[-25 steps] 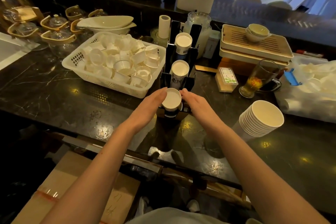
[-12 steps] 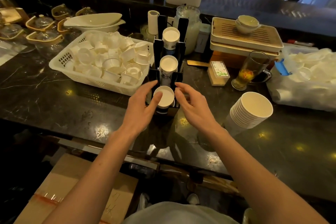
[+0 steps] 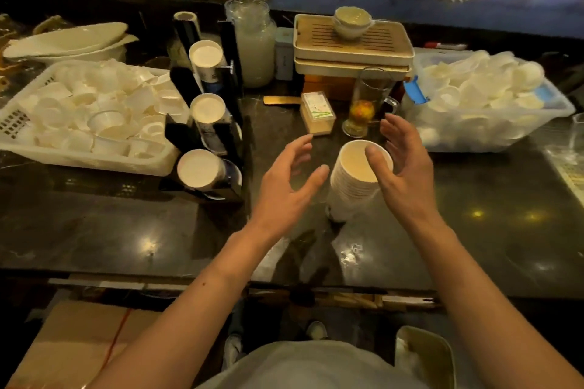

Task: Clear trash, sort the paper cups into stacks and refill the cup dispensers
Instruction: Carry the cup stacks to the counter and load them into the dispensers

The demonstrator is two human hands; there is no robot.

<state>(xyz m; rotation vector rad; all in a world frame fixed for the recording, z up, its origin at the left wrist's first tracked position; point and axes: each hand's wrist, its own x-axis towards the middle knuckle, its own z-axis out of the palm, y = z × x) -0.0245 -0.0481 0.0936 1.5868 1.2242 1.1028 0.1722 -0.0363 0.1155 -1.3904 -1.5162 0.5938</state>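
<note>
A stack of white paper cups [image 3: 349, 193] stands upright on the dark marble counter [image 3: 126, 230], in the middle. My right hand [image 3: 407, 174] curves around its right side, thumb over the top cup's mouth and fingers spread behind the rim. My left hand [image 3: 284, 186] hovers open just left of the stack, apart from it. The black cup dispenser [image 3: 230, 85] sits to the left, with three cup stacks showing their bases: near [image 3: 199, 169], middle [image 3: 207, 109] and far [image 3: 206, 57].
A white basket [image 3: 94, 163] of loose small cups lies left of the dispenser. At the right is a clear bin [image 3: 493, 139] of white cups. Behind the stack stand a glass tea mug [image 3: 366, 104], a toothpick box [image 3: 317, 112], stacked tea trays [image 3: 354, 47] and a jar [image 3: 254, 41].
Both hands have left the dispenser's nearest cup stack and moved right to the loose stack of paper cups. The view has swung right with them.
</note>
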